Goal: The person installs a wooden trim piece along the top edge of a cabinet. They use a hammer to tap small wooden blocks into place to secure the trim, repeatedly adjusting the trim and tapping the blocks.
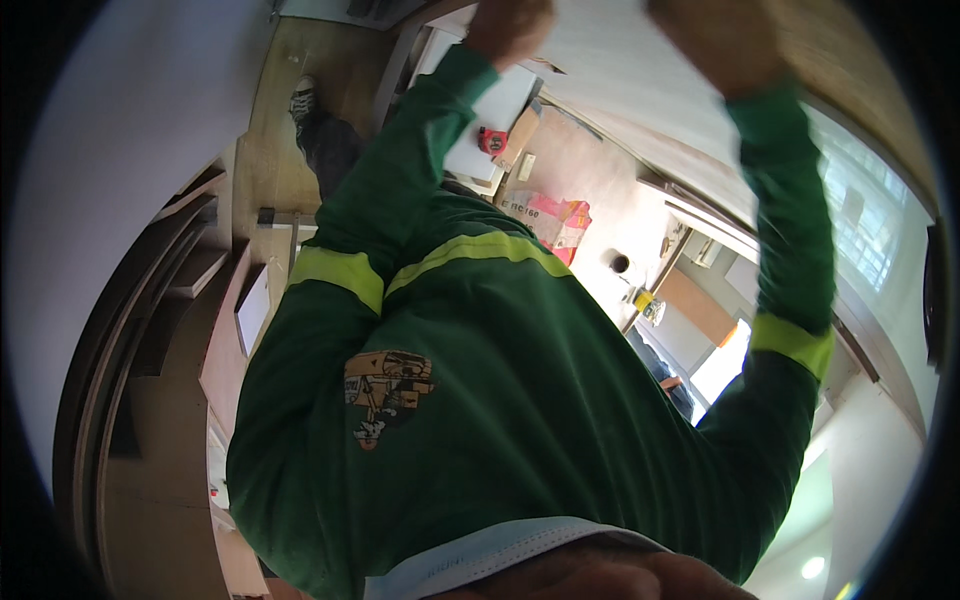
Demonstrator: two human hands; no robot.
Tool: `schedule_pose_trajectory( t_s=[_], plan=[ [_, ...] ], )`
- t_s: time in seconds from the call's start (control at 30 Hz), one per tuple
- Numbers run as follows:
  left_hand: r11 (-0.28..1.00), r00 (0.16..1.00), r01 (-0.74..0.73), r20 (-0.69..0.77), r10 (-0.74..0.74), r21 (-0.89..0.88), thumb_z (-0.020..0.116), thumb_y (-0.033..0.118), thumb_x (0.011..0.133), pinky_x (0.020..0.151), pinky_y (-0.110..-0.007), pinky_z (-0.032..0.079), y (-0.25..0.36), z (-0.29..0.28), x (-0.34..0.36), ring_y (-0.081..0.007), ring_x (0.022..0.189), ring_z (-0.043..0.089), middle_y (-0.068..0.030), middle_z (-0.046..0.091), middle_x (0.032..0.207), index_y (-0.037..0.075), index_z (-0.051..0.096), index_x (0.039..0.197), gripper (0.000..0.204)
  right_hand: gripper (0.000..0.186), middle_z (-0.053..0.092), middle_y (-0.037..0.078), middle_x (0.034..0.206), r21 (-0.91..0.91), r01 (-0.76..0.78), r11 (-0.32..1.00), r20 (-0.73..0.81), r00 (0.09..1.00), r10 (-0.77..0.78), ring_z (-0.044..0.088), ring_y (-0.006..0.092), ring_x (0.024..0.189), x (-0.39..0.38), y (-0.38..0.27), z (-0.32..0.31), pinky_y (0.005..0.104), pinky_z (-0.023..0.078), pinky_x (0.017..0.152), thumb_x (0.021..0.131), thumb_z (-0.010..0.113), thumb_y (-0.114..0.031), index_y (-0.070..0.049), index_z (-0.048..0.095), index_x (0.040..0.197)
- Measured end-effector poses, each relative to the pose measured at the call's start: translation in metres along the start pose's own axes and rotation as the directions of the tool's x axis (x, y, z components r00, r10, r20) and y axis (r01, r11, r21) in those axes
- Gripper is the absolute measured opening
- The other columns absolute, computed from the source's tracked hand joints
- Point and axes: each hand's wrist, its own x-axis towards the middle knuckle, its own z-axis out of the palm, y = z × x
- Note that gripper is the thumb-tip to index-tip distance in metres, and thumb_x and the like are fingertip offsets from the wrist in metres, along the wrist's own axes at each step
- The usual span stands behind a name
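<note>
Both my arms, in green sleeves with yellow bands, are raised toward the top edge of the view. My left hand (508,30) is cut off there, so its fingers and anything in them are out of sight. My right hand (722,42) is blurred by motion, and its fingers also run past the edge. Between and behind the two hands spreads a pale, smooth surface (620,60). Below my left hand, a red tape measure (491,140) lies on a white board (475,165), beside a brown cardboard piece (520,132).
A red and white sack (555,220) lies on the floor. Farther right stand a dark round object (620,263) and a yellow container (647,303). Brown wooden panels (150,430) lean at the left. A checkered shoe (303,97) shows on the wood floor. Another person's arm (672,382) appears low right.
</note>
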Motion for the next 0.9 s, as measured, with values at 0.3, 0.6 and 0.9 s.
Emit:
schedule_pose_trajectory(
  t_s=[0.3, 0.6, 0.9],
  plan=[
    [0.98, 0.996, 0.088, -0.01, -0.088, 0.179, 0.046, 0.018, 0.115, 0.123, -0.058, 0.036, 0.013, -0.008, -0.005, -0.0545, 0.145, 0.044, -0.0362, 0.055, 0.147, -0.009, 0.049, 0.152, 0.046, 0.012, 0.065, 0.001, 0.104, 0.102, -0.105, 0.989, -0.002, 0.994, 0.105, 0.055, 0.022, 0.107, 0.015, -0.019, -0.006, 0.0478, 0.042, 0.098, 0.087, 0.078, -0.016, -0.016, 0.084, 0.098],
    [0.987, 0.987, 0.161, 0.0, -0.161, 0.026, 0.039, 0.024, 0.117, 0.12, -0.057, 0.037, -0.029, -0.008, -0.03, -0.0508, 0.14, 0.046, -0.0292, 0.052, 0.15, 0.003, 0.049, 0.156, 0.045, 0.014, 0.063, 0.005, 0.105, 0.236, -0.077, 0.969, 0.027, 0.997, 0.073, 0.057, 0.0252, 0.114, 0.018, -0.043, 0.03, 0.0476, 0.044, 0.096, 0.087, 0.067, -0.01, -0.013, 0.079, 0.092],
    [0.927, 0.967, 0.253, 0.093, -0.236, -0.278, 0.039, 0.026, 0.117, 0.115, -0.052, 0.042, -0.015, -0.023, -0.029, -0.0468, 0.138, 0.051, -0.0297, 0.057, 0.145, -0.002, 0.049, 0.157, 0.05, 0.012, 0.063, 0.006, 0.105, 0.214, -0.032, 0.976, -0.063, 0.997, 0.047, 0.056, 0.0257, 0.114, 0.02, -0.049, 0.036, 0.0476, 0.043, 0.094, 0.086, 0.068, -0.011, -0.009, 0.079, 0.089]
  ],
)
